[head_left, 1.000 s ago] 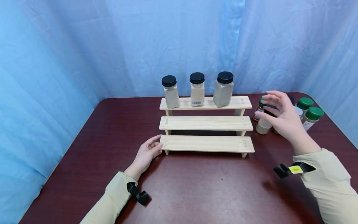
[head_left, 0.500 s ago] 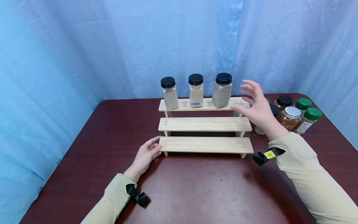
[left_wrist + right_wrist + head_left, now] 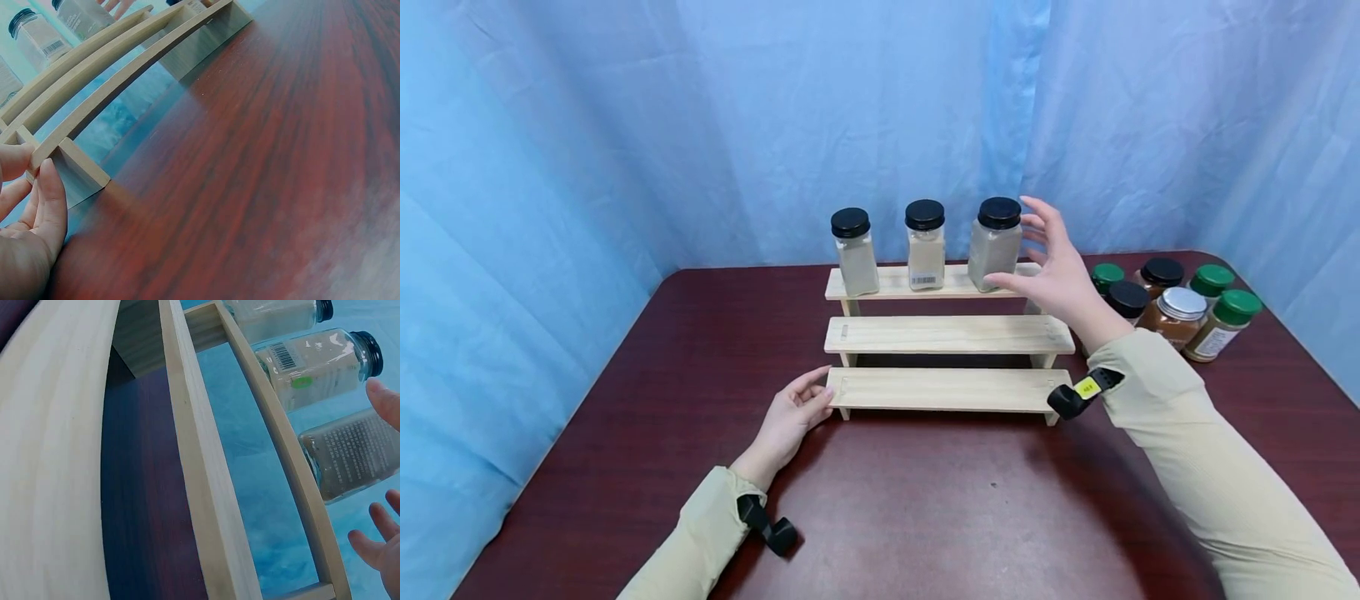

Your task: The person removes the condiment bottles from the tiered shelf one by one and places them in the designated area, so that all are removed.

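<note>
The right-hand jar (image 3: 995, 254) stands upright on the top shelf of the rack (image 3: 951, 335), near its right end. Over the last second the right hand (image 3: 1052, 271) has come across from above the bench jars to it; its fingers are curved and spread wide around the jar, with gaps showing in the right wrist view, so they hold nothing. The reach looks nearly done, the grip not yet made. The middle jar (image 3: 926, 257) and left jar (image 3: 857, 262) stay upright alongside. The left hand (image 3: 790, 418) still pinches the bottom shelf's left end, probably steadying it. Six lidded jars (image 3: 1177, 312) cluster right of the rack on the bench (image 3: 917, 508).
</note>
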### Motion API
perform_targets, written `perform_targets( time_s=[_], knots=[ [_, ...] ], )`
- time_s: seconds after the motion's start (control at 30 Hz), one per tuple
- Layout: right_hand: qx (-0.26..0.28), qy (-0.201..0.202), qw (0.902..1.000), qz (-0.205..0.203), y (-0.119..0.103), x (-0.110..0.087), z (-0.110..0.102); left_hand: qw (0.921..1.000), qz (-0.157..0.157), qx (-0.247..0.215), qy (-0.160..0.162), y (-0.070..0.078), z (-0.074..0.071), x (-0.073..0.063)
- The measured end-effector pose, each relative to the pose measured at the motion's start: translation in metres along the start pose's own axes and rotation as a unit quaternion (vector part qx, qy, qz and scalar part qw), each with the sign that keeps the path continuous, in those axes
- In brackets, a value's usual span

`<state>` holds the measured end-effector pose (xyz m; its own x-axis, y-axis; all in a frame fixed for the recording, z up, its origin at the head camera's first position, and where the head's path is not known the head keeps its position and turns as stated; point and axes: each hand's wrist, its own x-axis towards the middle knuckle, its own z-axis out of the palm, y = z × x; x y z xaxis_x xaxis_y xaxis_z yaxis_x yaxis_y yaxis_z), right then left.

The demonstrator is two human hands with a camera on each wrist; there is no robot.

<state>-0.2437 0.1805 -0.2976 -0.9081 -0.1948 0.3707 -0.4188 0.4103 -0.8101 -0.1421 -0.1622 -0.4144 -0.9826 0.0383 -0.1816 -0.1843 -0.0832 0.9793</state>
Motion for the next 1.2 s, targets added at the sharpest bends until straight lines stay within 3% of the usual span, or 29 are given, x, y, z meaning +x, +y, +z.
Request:
perform_targets(
  time_s=[0.27, 0.37, 1.2],
  knots=[
    [0.023, -0.020, 0.9993, 0.020, 0.001, 0.003, 0.007, 1.0000, -0.003, 0.000, 0.002, -0.002, -0.001, -0.002],
    [0.026, -0.017, 0.9995, 0.008, 0.004, 0.004, 0.011, 1.0000, -0.003, 0.001, 0.004, -0.002, -0.001, -0.002],
    [-0.048, 0.030, 0.9982, -0.022, 0.006, 0.003, 0.019, 0.9999, 0.003, -0.016, 0.001, -0.001, 0.002, 0.000]
  ],
)
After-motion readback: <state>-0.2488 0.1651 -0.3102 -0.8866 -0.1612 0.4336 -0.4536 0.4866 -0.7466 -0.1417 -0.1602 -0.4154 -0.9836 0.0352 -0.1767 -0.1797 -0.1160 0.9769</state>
